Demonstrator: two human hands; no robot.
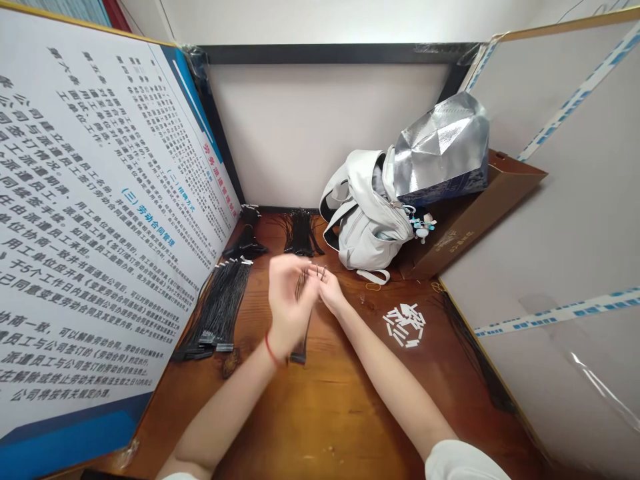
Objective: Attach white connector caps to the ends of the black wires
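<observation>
Working over a brown wooden surface (320, 413); clock positions read from the hands, 12 being the far side. Gripping the upper strands of a black wire harness (302, 347) with the right hand (327, 287), fingers clamped on the thin wires. Holding the left hand (291, 293) curled just beside it, wearing a red bracelet (271, 349); cannot tell, for motion blur, whether those fingers are clamped or apart. See the harness hanging between the hands toward 6 o'clock, partly hidden by the left hand, ending in a dark connector (299, 358) near the wrist.

Note a large stack of black wire harnesses (220, 303) between 8 and 9 o'clock, white ends pointing away. Find a dark wire bundle (247, 243) at 10 and a fanned wire bundle (299, 232) at 12. Log a pile of white plastic pieces (404, 325) between 3 and 4, well apart from the hands. Record a white backpack (367, 213) between 1 and 2, with a silver bag (443, 143) beyond it at 2.
</observation>
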